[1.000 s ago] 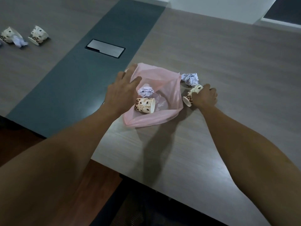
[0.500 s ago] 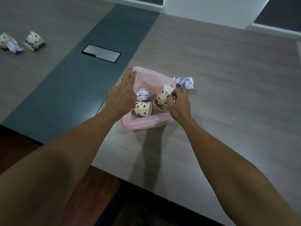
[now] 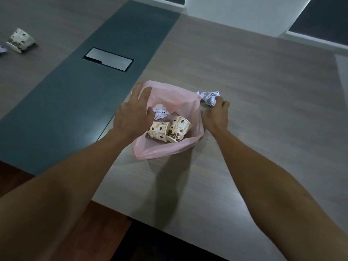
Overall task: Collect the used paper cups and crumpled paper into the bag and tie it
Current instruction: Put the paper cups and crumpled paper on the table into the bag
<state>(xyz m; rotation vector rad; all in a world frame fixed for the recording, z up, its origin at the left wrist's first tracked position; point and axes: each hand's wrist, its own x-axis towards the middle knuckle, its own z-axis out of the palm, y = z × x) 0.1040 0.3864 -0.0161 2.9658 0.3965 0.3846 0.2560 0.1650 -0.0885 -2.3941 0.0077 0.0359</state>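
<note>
A pink plastic bag [image 3: 175, 95] lies open on the wooden table. Inside it are two patterned paper cups, one [image 3: 157, 131] on its side and another [image 3: 179, 128] leaning against it, plus a crumpled paper ball [image 3: 160, 113]. My left hand [image 3: 133, 115] grips the bag's left rim, thumb inside. My right hand [image 3: 216, 117] reaches just right of the bag, its fingertips touching a second crumpled paper ball [image 3: 209, 97] on the table. Whether the fingers have closed on it is unclear.
Far left on the table lies another patterned cup [image 3: 20, 40] on its side, with a scrap of crumpled paper [image 3: 2, 49] at the frame's edge. A metal cable hatch [image 3: 108, 59] sits in the dark centre strip. The table's near edge runs below my arms.
My right hand dropped the second cup into the bag beside the first one, then moved right and away to the crumpled paper ball. My left hand kept hold of the bag's rim.
</note>
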